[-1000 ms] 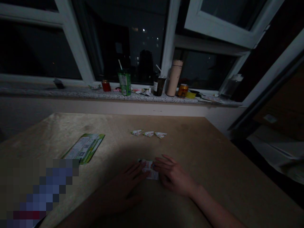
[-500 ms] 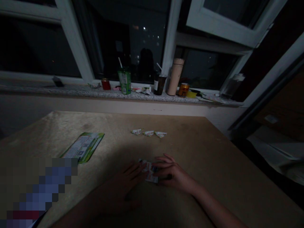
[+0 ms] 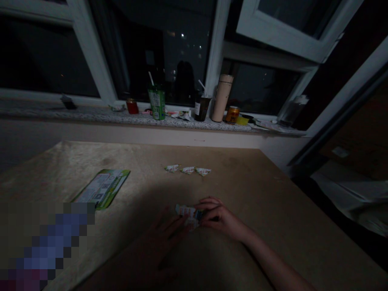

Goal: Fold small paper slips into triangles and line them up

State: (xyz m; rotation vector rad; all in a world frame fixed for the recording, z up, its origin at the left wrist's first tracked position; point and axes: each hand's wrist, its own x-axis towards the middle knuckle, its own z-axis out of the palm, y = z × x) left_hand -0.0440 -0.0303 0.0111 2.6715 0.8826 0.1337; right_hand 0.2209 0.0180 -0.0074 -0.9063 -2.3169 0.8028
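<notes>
A small crumpled wrapper, whitish with coloured print, lies on the table between my hands. My right hand has its fingers curled over the wrapper's right edge, thumb and fingertips closed on it. From the left, my left hand lies low and flat in deep shadow, its fingers spread and their tips reaching the wrapper's lower left side. Beyond the hands, three little triangular folded packets with similar print sit in a row: a left one, a middle one and a right one.
A green and white printed pouch lies flat at the left of the brown table. Along the windowsill stand a red jar, a green cup with a straw, a dark cup, a tall flask and an orange can.
My left hand has drawn back slightly toward me and to the left, uncovering more of the wrapper. The wrapper has shifted and turned a little under my right fingers.
</notes>
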